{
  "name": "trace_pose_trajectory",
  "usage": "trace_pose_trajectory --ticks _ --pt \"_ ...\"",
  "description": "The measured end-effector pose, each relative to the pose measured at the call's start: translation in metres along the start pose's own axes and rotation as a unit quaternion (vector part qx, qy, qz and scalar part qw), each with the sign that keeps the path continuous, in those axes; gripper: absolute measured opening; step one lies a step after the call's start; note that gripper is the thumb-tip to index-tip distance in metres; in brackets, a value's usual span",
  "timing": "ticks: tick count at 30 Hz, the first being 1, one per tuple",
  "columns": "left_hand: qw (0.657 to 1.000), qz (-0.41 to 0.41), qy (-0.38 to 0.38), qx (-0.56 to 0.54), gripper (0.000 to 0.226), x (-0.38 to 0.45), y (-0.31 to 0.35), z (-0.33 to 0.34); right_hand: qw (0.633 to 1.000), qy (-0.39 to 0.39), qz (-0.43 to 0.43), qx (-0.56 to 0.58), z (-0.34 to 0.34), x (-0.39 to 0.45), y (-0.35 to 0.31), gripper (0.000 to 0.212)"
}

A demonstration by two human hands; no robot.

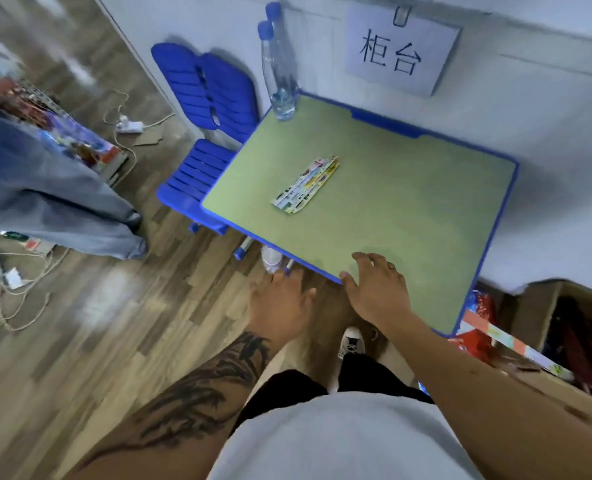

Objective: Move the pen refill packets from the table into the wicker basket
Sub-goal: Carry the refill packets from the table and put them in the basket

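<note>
Head view, looking down on a small green bench (408, 216) with blue edging, set against a white wall. Pen refill packets (306, 185) lie in one overlapping bundle near the middle of the bench, slightly toward its left edge, untouched. Wicker basket: not in view, so its position cannot be stated. Two water bottles (280, 74) stand at the far left corner; a blue chair (204, 133) sits just beside the left edge; a paper sign (400, 50) hangs on the wall behind. Right hand (377, 289) is over the near edge of the bench, palm down, fingers loosely spread, its grip closed on nothing; whether it rests on the surface cannot be told. Left hand (280, 303) hangs off the bench over the floor, fingers relaxed and apart, also empty. Both forearms extend forward from the body. Judgement: the step in hand is the reach to the packets, and nothing has yet been moved. To do it well, the hand should come down over the bundle's middle and close across its full width so the stack lifts as one rather than fanning out, keeping clear of the bottles.
</note>
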State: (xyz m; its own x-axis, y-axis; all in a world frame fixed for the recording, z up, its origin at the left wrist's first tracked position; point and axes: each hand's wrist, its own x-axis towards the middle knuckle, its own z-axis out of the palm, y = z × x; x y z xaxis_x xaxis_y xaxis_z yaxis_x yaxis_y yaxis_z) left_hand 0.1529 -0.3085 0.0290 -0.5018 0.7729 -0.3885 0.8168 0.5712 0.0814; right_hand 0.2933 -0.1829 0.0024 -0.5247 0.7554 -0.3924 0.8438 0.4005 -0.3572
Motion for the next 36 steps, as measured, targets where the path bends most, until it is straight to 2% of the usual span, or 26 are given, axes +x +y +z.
trace_pose_trajectory --ticks 3,7,12,16,19,24,31,36 --pt "0.999 -0.018 -0.014 -0.026 0.054 0.042 -0.005 -0.013 1.0 -0.018 -0.001 -0.002 -0.007 0.032 -0.015 0.054" --pt "0.999 -0.012 0.01 -0.043 0.052 0.104 -0.016 -0.034 0.998 -0.037 0.05 0.012 -0.015 0.077 -0.04 0.051" --pt "0.995 0.001 -0.004 -0.102 0.049 0.192 -0.034 -0.056 0.977 -0.073 0.141 0.145 -0.018 0.141 -0.072 0.053" --pt "0.993 0.033 -0.035 -0.112 0.048 0.258 -0.041 -0.06 0.954 -0.044 0.216 0.205 -0.018 0.186 -0.094 0.046" --pt "0.99 0.063 -0.057 -0.114 0.046 0.291 -0.042 -0.061 0.919 -0.001 0.294 0.262 -0.015 0.212 -0.11 0.032" --pt "0.985 0.129 -0.081 -0.084 0.039 0.314 -0.038 -0.063 0.871 0.039 0.404 0.278 -0.017 0.235 -0.126 0.023" --pt "0.983 0.113 -0.106 -0.103 0.029 0.331 -0.041 -0.064 0.855 0.044 0.437 0.278 -0.007 0.246 -0.137 0.02" --pt "0.973 0.106 -0.137 -0.156 0.021 0.339 -0.043 -0.063 0.854 0.064 0.415 0.308 -0.004 0.244 -0.132 0.015"
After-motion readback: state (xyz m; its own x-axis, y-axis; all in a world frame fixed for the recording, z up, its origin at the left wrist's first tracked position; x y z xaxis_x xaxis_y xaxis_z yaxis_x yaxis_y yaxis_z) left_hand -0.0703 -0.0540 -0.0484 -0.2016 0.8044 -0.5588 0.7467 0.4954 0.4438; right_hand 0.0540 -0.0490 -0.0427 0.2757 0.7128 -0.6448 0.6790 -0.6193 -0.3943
